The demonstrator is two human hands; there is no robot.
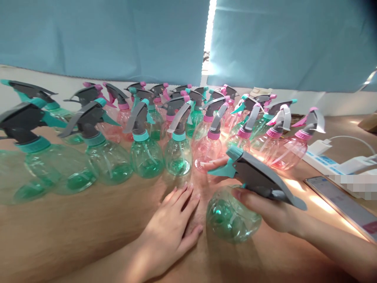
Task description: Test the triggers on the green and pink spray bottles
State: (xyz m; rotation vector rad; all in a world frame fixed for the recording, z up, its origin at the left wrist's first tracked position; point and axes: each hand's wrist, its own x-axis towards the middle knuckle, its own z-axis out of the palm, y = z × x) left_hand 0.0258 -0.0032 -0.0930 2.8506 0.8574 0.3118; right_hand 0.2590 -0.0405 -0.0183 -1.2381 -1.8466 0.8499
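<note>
My right hand [272, 214] is wrapped round the neck of a clear green spray bottle [232, 220], whose grey head and teal trigger tilt to the left. One finger stretches out behind the trigger, towards the row of bottles. Flat on the wooden table [118, 232] lies my left hand [173, 224], fingers spread and holding nothing. Just beyond its fingertips stands a small green spray bottle [178, 157], with another green spray bottle [146, 159] beside it. A pink spray bottle [207, 151] stands behind the held one, partly covered by my right hand's finger.
Several more green and pink spray bottles stand in rows across the back, including a large green bottle [63, 169] at left. To the right are a phone [338, 200] and a white power strip [321, 161] with plugs and a cable. Blue curtains [103, 39] hang behind.
</note>
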